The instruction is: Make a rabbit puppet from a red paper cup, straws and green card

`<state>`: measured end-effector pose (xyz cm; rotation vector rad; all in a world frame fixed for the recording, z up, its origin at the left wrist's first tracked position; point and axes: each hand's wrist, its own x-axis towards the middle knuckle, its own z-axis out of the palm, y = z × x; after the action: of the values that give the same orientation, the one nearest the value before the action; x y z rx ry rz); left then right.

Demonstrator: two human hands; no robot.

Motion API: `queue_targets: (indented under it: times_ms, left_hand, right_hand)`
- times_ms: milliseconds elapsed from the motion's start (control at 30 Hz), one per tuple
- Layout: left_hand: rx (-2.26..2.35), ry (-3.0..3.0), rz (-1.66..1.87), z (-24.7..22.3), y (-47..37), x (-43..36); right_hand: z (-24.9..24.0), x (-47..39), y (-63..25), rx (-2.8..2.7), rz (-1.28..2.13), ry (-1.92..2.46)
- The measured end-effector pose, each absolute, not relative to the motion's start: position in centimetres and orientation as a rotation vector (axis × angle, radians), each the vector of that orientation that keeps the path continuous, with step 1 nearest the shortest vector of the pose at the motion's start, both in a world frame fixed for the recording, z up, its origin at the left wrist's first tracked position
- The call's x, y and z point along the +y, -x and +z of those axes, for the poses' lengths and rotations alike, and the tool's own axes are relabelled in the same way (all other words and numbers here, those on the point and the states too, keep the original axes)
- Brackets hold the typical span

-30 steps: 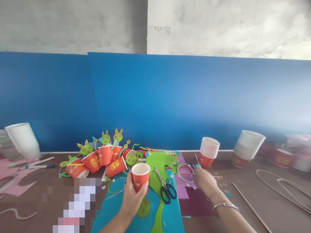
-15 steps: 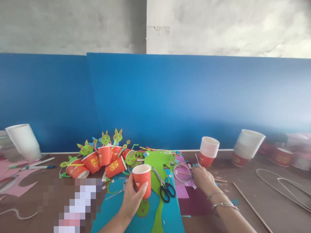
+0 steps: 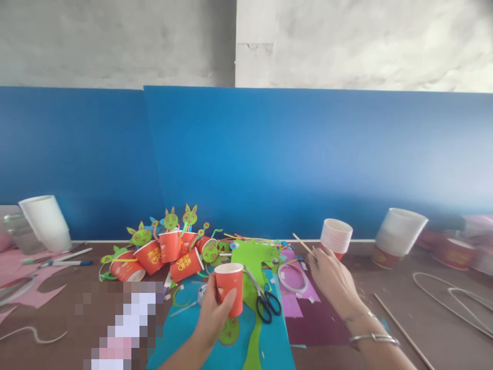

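My left hand (image 3: 215, 308) is wrapped round a red paper cup (image 3: 230, 293) with a white rim, held upright above the blue paper. Between the fingers of my right hand (image 3: 334, 275) is a thin wooden stick (image 3: 303, 243), its free end pointing up and to the left. Just behind that hand stands a stack of paper cups (image 3: 336, 234), the lower part covered by my fingers. Black-handled scissors (image 3: 265, 303) lie right of the held cup. A green paper animal face (image 3: 230, 331) lies below it.
Several red cups with green paper animals (image 3: 169, 246) are grouped at the back left. A roll of tape (image 3: 292, 278) lies on purple paper (image 3: 288, 308). Another cup stack (image 3: 398, 236), a long wooden stick (image 3: 402, 329) and white cord (image 3: 450, 290) are on the right.
My right hand has lifted slightly with the wooden stick, which now shows in front of the cup stack. My left hand keeps the cup. The view has shifted a little.
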<state>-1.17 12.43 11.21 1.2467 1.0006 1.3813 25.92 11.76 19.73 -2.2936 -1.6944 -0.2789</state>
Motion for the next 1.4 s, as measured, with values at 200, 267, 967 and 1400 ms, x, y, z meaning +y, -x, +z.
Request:
queue_targets:
  times_ms: [200,267,967,1400]
  left_hand:
    - [1.025,-1.343,1.357,11.5,1.4,12.2]
    - [1.056,-1.351,1.364,11.6,1.4,12.2]
    - [1.084,-1.364,1.4,11.5,1.6,12.4]
    - [1.063,-1.352,1.426,11.7,1.6,12.3]
  right_hand:
    - [20.6,8.6,-20.8,-1.633,-0.211,1.136]
    - [20.2,7.4,-19.4,-1.668,-0.262,0.888]
    - [19.9,4.9,-16.8,-1.965,-0.29,0.657]
    - [19.6,5.3,-16.8,-1.971,-0.298,0.686]
